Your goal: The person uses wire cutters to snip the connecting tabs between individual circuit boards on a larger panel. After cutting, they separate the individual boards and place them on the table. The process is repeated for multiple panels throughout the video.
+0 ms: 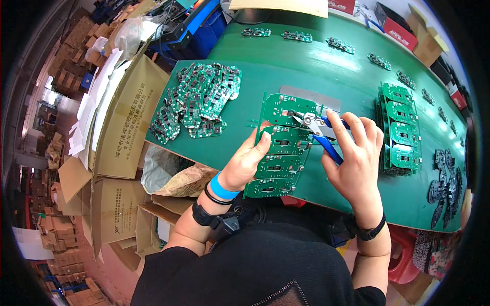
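Note:
My left hand (247, 160) grips the left edge of a green circuit board panel (278, 166), made up of several joined boards in a column. Its thumb lies over the front, and the other fingers are partly hidden behind the panel. In my right hand (357, 153) is a pair of blue-handled cutting pliers (326, 143). Their metal jaws reach over the upper part of the panel, close to the top board. Whether the jaws touch the board I cannot tell. A grey flat plate (329, 103) lies on the table just behind the panel.
A heap of separate circuit boards (204, 97) lies left on the green table (245, 51). To the right stands a stack of board panels (400, 127). Beyond, single boards (341, 45) form a curved row. Black parts (443, 188) lie far right. Cardboard boxes (125, 117) flank the table's left.

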The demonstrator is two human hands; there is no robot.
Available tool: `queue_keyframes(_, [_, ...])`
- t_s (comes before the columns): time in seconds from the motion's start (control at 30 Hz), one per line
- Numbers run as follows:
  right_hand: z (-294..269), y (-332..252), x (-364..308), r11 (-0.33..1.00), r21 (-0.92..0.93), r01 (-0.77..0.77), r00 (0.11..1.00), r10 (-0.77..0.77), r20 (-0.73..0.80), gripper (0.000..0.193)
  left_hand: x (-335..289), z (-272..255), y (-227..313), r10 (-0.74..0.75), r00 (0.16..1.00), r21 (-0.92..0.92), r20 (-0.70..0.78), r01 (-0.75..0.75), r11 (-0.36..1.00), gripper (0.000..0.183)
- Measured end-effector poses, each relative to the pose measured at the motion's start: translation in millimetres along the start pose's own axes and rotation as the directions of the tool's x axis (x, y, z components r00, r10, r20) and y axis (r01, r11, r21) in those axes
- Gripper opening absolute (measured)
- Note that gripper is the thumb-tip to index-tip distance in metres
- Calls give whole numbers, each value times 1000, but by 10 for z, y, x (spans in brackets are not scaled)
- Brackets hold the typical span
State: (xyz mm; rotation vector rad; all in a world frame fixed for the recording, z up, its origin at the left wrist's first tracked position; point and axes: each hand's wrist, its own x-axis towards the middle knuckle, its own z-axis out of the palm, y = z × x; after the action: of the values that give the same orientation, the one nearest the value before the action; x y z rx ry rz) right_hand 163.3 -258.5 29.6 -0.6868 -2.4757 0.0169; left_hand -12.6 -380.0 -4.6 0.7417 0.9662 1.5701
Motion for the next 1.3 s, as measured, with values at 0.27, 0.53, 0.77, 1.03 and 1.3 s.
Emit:
queue_keyframes(0.27, [-29,6,10,1000,9,3,1000,-3,13,64,9,-33,-27,-8,1000,38,1,8,999,43])
queue_keyframes(0.53, [-14,15,18,999,42,-8,1000,7,26,63,8,-16,-28,17,1000,39,-4,-16,999,44])
queue_keyframes(0.77, [29,9,-10,1000,23,-21,999,20,42,64,-11,-47,-29,20,999,161,-33,-14,987,43])
queue_keyframes(1.03, [-17,7,32,995,-85,45,999,-47,-25,65,-16,-32,29,-16,1000,88,-5,16,996,44])
queue_keyframes(1.3, [-15,90,42,989,-68,129,990,-132,-43,60,-13,-72,42,-111,993,-48,33,113,992,46])
